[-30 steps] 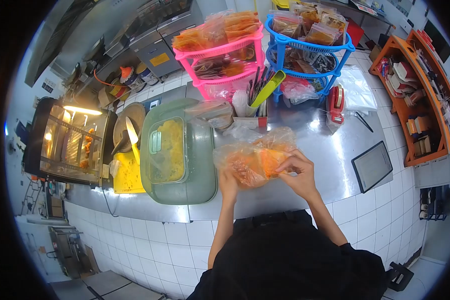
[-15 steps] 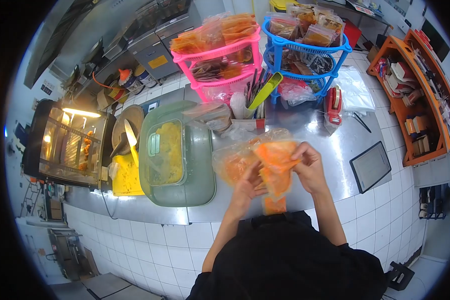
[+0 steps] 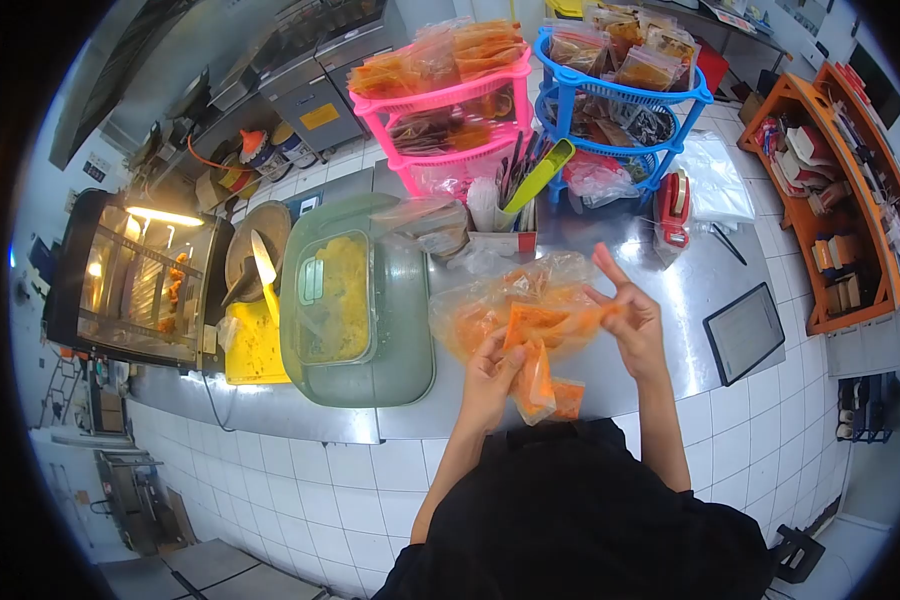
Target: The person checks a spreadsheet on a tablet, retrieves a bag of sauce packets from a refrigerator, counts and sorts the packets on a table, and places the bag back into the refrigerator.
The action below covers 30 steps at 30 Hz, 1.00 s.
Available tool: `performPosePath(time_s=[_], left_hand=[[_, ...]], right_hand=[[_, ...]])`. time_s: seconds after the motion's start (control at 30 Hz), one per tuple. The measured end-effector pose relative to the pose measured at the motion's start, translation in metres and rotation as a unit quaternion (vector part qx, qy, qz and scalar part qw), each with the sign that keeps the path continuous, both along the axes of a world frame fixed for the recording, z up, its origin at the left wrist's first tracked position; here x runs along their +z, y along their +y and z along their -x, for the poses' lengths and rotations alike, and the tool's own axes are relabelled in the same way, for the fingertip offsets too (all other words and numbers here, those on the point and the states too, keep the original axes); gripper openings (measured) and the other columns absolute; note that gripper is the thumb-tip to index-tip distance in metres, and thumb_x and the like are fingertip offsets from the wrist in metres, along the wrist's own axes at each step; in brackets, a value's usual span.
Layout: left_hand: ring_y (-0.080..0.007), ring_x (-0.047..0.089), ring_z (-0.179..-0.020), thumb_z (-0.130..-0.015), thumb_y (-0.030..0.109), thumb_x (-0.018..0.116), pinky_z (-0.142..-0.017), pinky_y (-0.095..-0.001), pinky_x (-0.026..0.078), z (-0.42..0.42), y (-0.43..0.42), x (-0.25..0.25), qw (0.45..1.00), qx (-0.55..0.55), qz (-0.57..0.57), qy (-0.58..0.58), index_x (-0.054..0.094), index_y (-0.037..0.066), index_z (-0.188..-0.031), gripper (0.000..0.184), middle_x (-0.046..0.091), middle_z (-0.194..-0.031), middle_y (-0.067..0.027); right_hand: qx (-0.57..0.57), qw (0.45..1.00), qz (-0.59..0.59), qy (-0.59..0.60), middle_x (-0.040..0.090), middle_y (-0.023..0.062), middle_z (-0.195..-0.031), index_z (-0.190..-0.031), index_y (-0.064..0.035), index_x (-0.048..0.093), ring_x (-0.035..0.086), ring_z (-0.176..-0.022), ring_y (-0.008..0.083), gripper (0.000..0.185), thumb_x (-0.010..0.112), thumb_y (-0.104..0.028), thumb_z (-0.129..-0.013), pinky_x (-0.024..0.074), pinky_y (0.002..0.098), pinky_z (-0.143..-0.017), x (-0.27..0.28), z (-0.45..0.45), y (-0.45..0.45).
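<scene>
In the middle of the frame, a bunch of orange sachets (image 3: 535, 385) lies between the person's two hands, above the steel table (image 3: 675, 350). One length runs roughly crosswise, from the left hand (image 3: 488, 380) toward the right hand (image 3: 630, 318); another drops from the left fingertips toward the bottom of the frame, its long axis steep. A further sachet end shows just right of that hanging piece. The left hand is the nearer to the hanging part, its thumb and fingers pinching the sachets at the fold.

The right hand has its index finger raised and spread from the rest; blur hides whether its thumb and other fingers grip the crosswise end. Behind the sachets, a clear plastic bag (image 3: 460, 305) with more orange packets inside rests on the table.

Half a second earlier, the sachets were bunched higher between both hands, with the right fingers curled at their upper corner. Now the crosswise length lies lower and the right index finger points up.
</scene>
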<state>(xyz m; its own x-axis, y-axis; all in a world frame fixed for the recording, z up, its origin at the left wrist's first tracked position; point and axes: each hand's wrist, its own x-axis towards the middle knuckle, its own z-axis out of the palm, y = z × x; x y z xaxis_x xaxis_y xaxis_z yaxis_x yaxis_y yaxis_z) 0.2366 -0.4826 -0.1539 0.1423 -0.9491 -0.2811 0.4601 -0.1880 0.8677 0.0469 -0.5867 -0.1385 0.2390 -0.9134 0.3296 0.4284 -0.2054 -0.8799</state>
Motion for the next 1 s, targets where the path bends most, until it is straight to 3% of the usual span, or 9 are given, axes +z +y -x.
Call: performPosePath(time_s=[0.13,0.2,0.33,0.53,0.63,0.73,0.83,0.93,1.0], left_hand=[[-0.0123,0.065,-0.088,-0.095,0.016,0.063,-0.076,-0.0256,0.053,-0.001,-0.003,-0.013,0.998,0.065,-0.023,-0.006,0.054,-0.001,-0.125,0.036,0.069,-0.104,-0.0083],[-0.0098,0.064,-0.078,-0.094,0.018,0.064,-0.068,-0.0241,0.051,0.000,-0.003,-0.019,0.994,0.084,-0.015,-0.070,0.058,0.000,-0.119,0.031,0.069,-0.093,-0.0067],[-0.0045,0.054,-0.059,-0.094,0.023,0.065,-0.052,-0.0220,0.041,0.002,-0.004,-0.031,0.961,0.111,-0.021,-0.251,0.064,0.002,-0.105,0.024,0.065,-0.072,-0.0026],[-0.0027,0.045,-0.051,-0.097,0.030,0.061,-0.046,-0.0232,0.032,0.001,-0.006,-0.039,0.921,0.146,0.014,-0.360,0.064,0.003,-0.089,0.029,0.056,-0.059,0.0017],[-0.0041,0.050,-0.057,-0.098,0.031,0.058,-0.050,-0.0229,0.037,0.000,-0.006,-0.057,0.956,0.138,0.010,-0.258,0.060,0.003,-0.093,0.028,0.059,-0.065,0.0007],[-0.0079,0.058,-0.071,-0.101,0.034,0.053,-0.061,-0.0241,0.047,0.008,-0.012,-0.061,0.971,0.214,-0.009,-0.106,0.054,0.004,-0.104,0.030,0.064,-0.083,-0.0043],[-0.0170,0.062,-0.095,-0.102,0.037,0.049,-0.078,-0.0275,0.052,0.004,-0.013,-0.061,0.974,0.211,-0.048,0.073,0.043,0.004,-0.122,0.039,0.061,-0.108,-0.0137],[-0.0247,0.059,-0.111,-0.102,0.031,0.046,-0.084,-0.0334,0.054,-0.012,-0.002,-0.080,0.950,0.122,-0.116,0.263,0.033,0.005,-0.136,0.045,0.053,-0.126,-0.0184],[-0.0282,0.057,-0.116,-0.101,0.023,0.048,-0.086,-0.0379,0.054,-0.020,0.007,-0.067,0.958,0.041,-0.139,0.248,0.025,0.007,-0.142,0.050,0.049,-0.132,-0.0196]], right_hand=[[0.022,0.994,-0.104,0.030,0.067,0.0146,-0.103,-0.093,-0.0051,0.053,0.065,-0.093,0.0140,0.014,0.066,-0.003,-0.089,0.0508,0.0262,-0.079,0.004,0.015,0.001],[-0.002,0.988,-0.140,0.072,0.069,0.0106,-0.094,-0.097,-0.0048,0.052,0.064,-0.088,0.0119,0.013,0.064,-0.004,-0.092,0.0498,0.0237,-0.075,0.009,0.008,0.006],[-0.035,0.978,-0.181,0.101,0.068,0.0076,-0.089,-0.097,-0.0069,0.051,0.063,-0.080,0.0081,0.011,0.061,-0.008,-0.095,0.0498,0.0227,-0.073,-0.003,-0.009,0.017],[0.024,0.969,-0.236,0.071,0.067,0.0044,-0.094,-0.103,-0.0084,0.053,0.058,-0.091,0.0081,0.010,0.060,-0.012,-0.096,0.0482,0.0267,-0.080,-0.023,-0.023,0.035],[0.033,0.949,-0.315,0.006,0.062,0.0042,-0.102,-0.108,-0.0094,0.052,0.055,-0.096,0.0084,0.013,0.058,-0.010,-0.097,0.0472,0.0274,-0.082,-0.043,-0.036,0.048],[0.002,0.949,-0.315,-0.006,0.058,0.0058,-0.109,-0.113,-0.0105,0.052,0.055,-0.097,0.0099,0.016,0.056,-0.009,-0.097,0.0476,0.0270,-0.082,-0.057,-0.051,0.064],[0.000,0.944,-0.323,0.060,0.056,0.0069,-0.110,-0.115,-0.0101,0.052,0.056,-0.096,0.0124,0.018,0.054,-0.008,-0.098,0.0497,0.0283,-0.082,-0.059,-0.058,0.071],[-0.015,0.939,-0.341,0.054,0.056,0.0080,-0.111,-0.119,-0.0097,0.051,0.056,-0.095,0.0142,0.021,0.053,-0.008,-0.098,0.0507,0.0275,-0.081,-0.083,-0.059,0.071],[-0.010,0.932,-0.358,0.059,0.054,0.0099,-0.116,-0.121,-0.0100,0.049,0.057,-0.100,0.0168,0.024,0.052,-0.006,-0.098,0.0524,0.0309,-0.084,-0.108,-0.051,0.068]])
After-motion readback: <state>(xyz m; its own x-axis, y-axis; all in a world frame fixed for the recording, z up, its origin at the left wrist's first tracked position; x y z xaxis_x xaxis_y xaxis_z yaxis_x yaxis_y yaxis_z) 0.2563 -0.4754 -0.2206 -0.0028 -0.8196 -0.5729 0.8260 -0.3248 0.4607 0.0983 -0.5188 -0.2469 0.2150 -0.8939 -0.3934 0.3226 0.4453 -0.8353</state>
